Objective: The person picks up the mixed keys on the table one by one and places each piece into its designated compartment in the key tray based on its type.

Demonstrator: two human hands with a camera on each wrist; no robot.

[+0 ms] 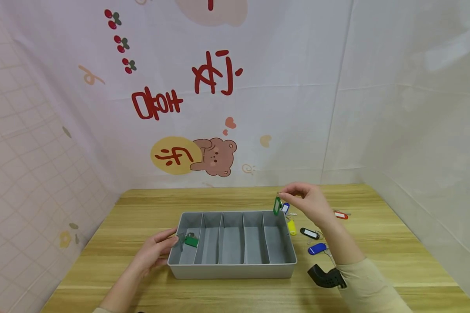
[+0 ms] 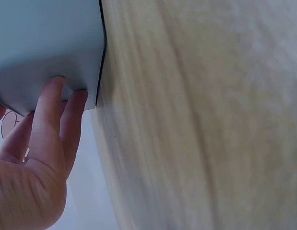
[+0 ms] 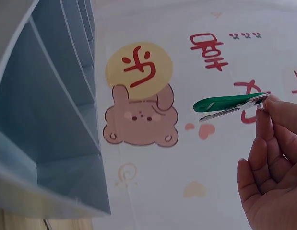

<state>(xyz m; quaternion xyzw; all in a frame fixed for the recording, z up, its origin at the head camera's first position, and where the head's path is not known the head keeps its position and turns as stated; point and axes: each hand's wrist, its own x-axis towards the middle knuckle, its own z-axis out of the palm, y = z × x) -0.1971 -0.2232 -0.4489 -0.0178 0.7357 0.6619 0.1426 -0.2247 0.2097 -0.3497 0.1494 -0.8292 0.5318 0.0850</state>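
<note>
A grey tray with several compartments stands on the wooden table. My left hand holds its left end, fingertips against the outer end wall and one fingertip at the rim. Above the back right corner, my right hand pinches a green key tag by its ring end. In the right wrist view this green tag hangs beside a metal key, apart from the tray. Another green key tag lies in the leftmost compartment with its key; the other compartments hold nothing.
Right of the tray lie a blue tag, a yellow tag, a black tag, another blue tag and a red tag, some with keys visible. A black bracket sits by the right wrist. Printed cloth hangs behind.
</note>
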